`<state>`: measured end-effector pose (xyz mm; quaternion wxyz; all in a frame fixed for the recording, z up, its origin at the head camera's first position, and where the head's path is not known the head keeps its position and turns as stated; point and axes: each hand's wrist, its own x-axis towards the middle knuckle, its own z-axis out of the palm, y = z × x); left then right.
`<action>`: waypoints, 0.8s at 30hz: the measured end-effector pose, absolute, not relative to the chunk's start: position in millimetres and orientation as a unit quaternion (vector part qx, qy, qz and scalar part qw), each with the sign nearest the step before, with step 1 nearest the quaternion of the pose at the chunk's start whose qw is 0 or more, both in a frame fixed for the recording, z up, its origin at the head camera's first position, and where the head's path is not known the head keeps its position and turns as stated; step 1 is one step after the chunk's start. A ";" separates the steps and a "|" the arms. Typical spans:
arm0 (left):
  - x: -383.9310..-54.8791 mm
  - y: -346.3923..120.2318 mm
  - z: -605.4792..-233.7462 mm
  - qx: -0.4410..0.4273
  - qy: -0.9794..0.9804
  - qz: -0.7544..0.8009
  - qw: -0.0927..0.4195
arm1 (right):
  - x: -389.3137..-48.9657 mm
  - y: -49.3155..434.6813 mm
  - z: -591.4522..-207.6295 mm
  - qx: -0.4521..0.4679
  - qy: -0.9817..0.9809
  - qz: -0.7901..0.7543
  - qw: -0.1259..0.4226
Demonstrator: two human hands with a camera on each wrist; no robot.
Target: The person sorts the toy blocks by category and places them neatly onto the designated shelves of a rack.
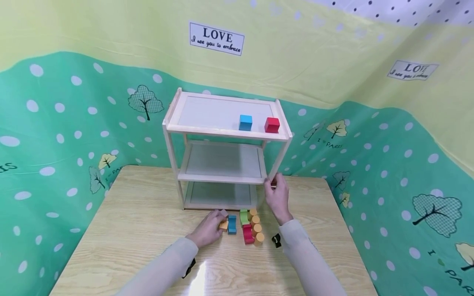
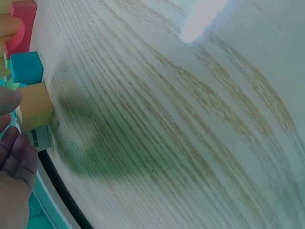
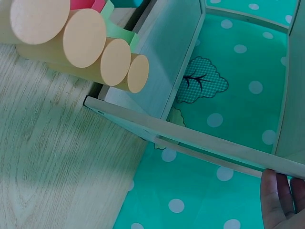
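On the table my left hand (image 1: pixel 209 229) is beside an orange block (image 2: pixel 36 106), its relaxed fingertips right at the block's side. A small grey block (image 2: pixel 40 138) lies against the orange one, near the fingers. Next to them sits a blue block (image 1: pixel 232 225) with a hollowed side. My right hand (image 1: pixel 278 197) grips the front right post of a white three-tier shelf (image 1: pixel 218 179) at the middle tier's corner. In the right wrist view its fingers (image 3: pixel 271 195) reach behind the post. A blue cube (image 1: pixel 245 122) and a red cube (image 1: pixel 272 125) sit on the top tier.
Between the hands stand green (image 1: pixel 243 217) and red arch blocks (image 1: pixel 248 234), beside a row of several orange cylinders (image 1: pixel 258 228). Small black objects lie by the right sleeve (image 1: pixel 276 240) and left sleeve (image 1: pixel 189 268). A patterned cloth (image 1: pixel 92 135) encloses the table.
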<state>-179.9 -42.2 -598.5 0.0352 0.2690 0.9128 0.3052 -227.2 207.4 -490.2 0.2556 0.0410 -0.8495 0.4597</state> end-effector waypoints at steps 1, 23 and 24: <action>-179.8 -42.4 -599.6 0.269 0.914 0.304 0.034 | -227.3 207.2 -490.5 0.041 -0.849 0.461 0.255; -181.8 -41.5 -604.1 0.289 0.920 0.263 0.004 | -225.9 207.2 -488.9 0.034 -0.852 0.459 0.249; -182.0 -41.4 -604.4 0.291 0.921 0.261 0.001 | -225.8 207.3 -489.0 0.035 -0.852 0.459 0.249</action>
